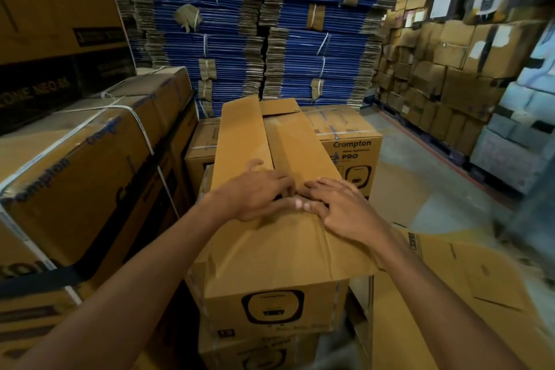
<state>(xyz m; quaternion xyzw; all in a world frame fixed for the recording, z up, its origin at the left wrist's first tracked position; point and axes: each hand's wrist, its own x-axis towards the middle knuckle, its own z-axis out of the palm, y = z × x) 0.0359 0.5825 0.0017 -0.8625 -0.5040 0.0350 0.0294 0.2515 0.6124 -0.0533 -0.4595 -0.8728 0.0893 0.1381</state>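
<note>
"Logging from my head feed. Item 1: cardboard carton (267,252), brown, top flaps folded in, centre of view, standing on a second carton (258,348) with the same print."

"Hands?"

"Item 2: left hand (258,195), palm down on the left flap, fingers released and pressing at the seam. Item 3: right hand (339,209), palm down on the near flap, fingers spread and released, grasping nothing. I see the fingertips of the two hands touching over the seam."

"Surroundings?"

"Item 4: strapped cartons (90,159), stacked just left of the cardboard carton. Item 5: Crompton-printed carton (351,144), just behind it on the right. Item 6: bundles of flattened blue board (228,24), piled high at the back. Item 7: wall of brown boxes (435,75), far right, well apart. Item 8: flattened carton (468,279) lying on the floor (420,189), near right. Smaller print is too blurred for me to read."
</note>
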